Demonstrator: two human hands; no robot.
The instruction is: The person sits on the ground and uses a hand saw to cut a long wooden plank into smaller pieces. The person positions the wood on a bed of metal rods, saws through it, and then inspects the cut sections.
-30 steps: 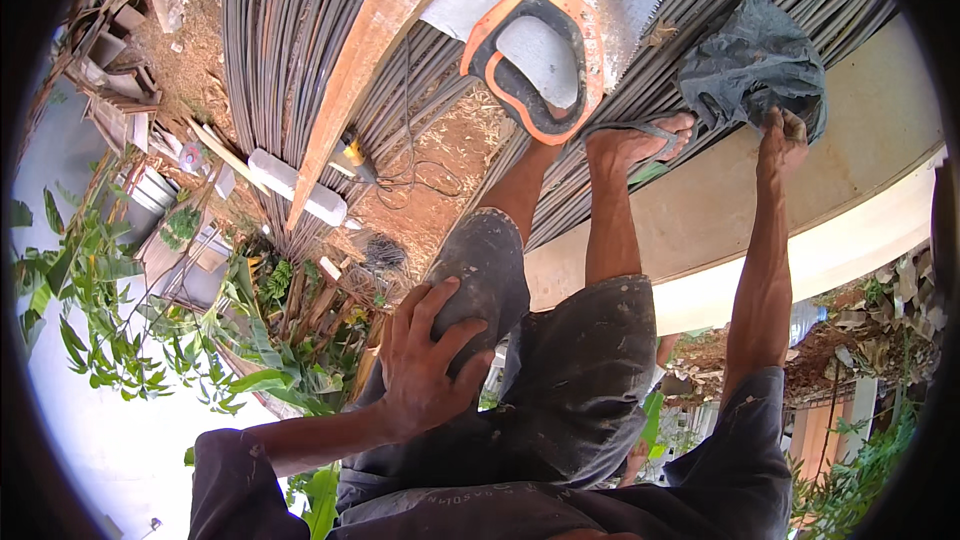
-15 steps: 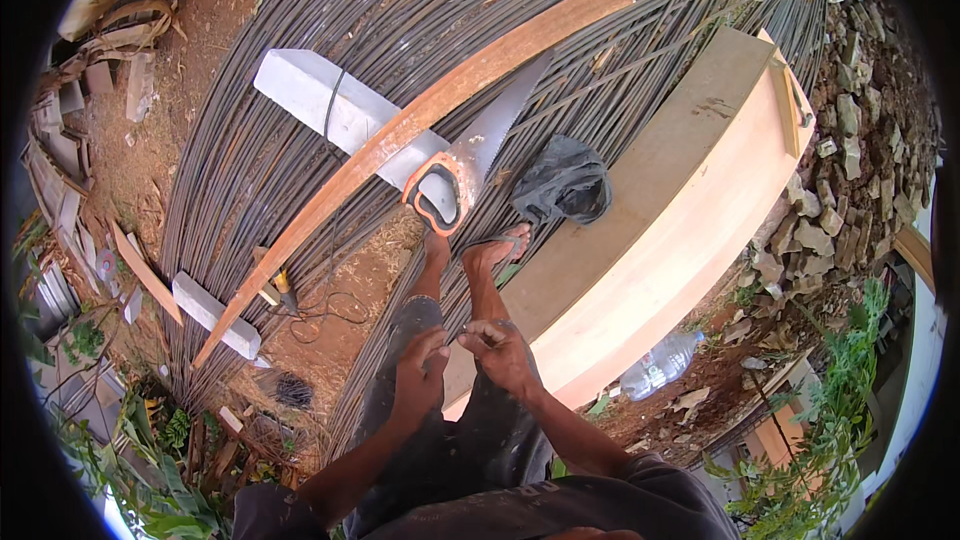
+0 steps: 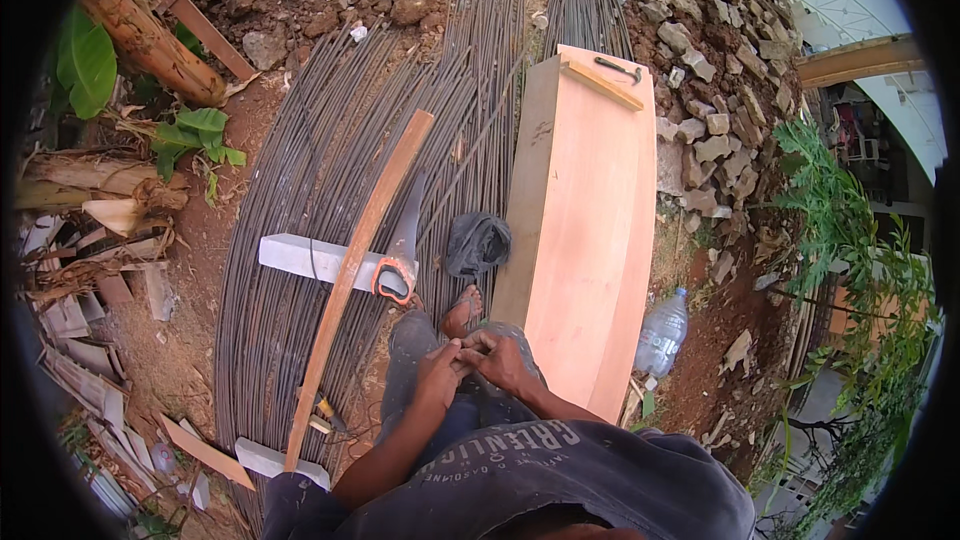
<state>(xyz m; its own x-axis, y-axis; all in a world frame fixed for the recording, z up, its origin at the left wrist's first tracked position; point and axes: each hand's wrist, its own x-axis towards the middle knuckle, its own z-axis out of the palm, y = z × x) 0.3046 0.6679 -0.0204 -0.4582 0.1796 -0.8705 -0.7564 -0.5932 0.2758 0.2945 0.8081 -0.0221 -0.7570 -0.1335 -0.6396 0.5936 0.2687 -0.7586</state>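
Observation:
My left hand (image 3: 436, 372) and my right hand (image 3: 503, 360) meet in front of my lap. Both have their fingers curled in a pinch, tips close together; anything between them is too small to make out. Beyond them a handsaw (image 3: 395, 281) with an orange-edged handle leans by a long narrow wooden board (image 3: 352, 262), which lies across a whitish block (image 3: 288, 253). A crumpled black plastic bag (image 3: 478, 244) is just ahead of my foot. To the right stands a long boxy piece of pale wood (image 3: 597, 230), with a hammer (image 3: 618, 67) and a short wooden strip (image 3: 603, 86) on its far end.
Bundles of steel rods (image 3: 280, 170) cover the ground beneath the board and saw. A yellow-handled tool (image 3: 327, 410) lies near the board's lower end, by a second whitish block (image 3: 280, 462). At right are a large clear plastic bottle (image 3: 662, 332) and broken masonry (image 3: 715, 145).
The view has swung to the right and farther ahead, bringing the hammer into sight. My hands, apart before, have come together at the fingertips.

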